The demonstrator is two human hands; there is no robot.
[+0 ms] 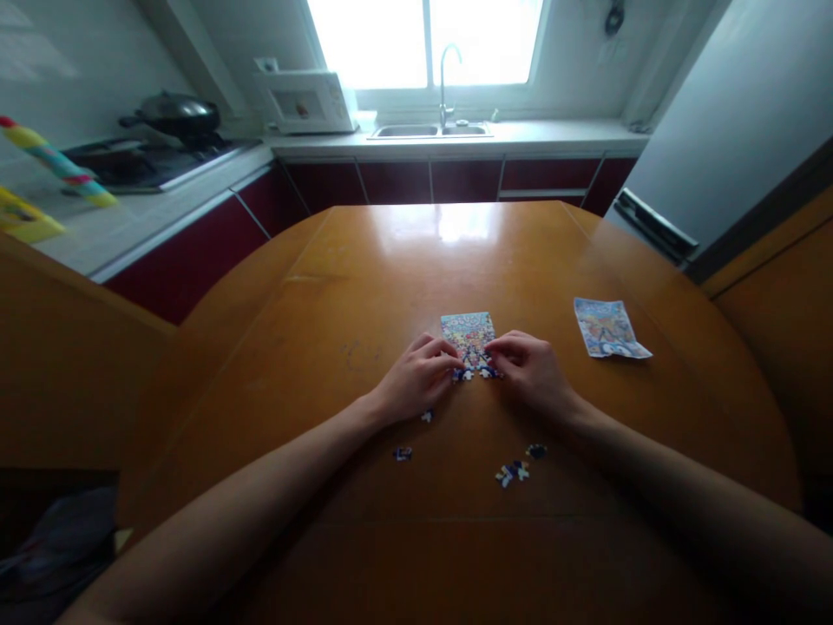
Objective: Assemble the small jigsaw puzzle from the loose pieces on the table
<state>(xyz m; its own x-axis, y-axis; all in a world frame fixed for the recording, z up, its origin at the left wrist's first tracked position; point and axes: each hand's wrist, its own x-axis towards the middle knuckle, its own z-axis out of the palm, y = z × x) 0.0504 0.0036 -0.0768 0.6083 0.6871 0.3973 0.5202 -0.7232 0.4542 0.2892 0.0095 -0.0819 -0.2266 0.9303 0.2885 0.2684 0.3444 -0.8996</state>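
A partly joined jigsaw puzzle (467, 328) with a colourful print lies on the wooden table, its near edge uneven. My left hand (420, 375) has its fingers bent and closed against the puzzle's lower left side. At the right side, my right hand (532, 371) pinches the puzzle's edge between thumb and forefinger; whether a separate piece sits in that pinch is too small to tell. Nearer to me lie a white loose piece (427, 416), a dark piece (403, 453), a small cluster of pieces (512, 473) and another dark piece (537, 450).
A creased printed sheet (608, 328) lies on the right of the table (364, 286). Beyond the table's far edge run a counter with a sink (407, 132), a white microwave (305, 102) and a stove with a pan (179, 113). A fridge (735, 130) stands at right.
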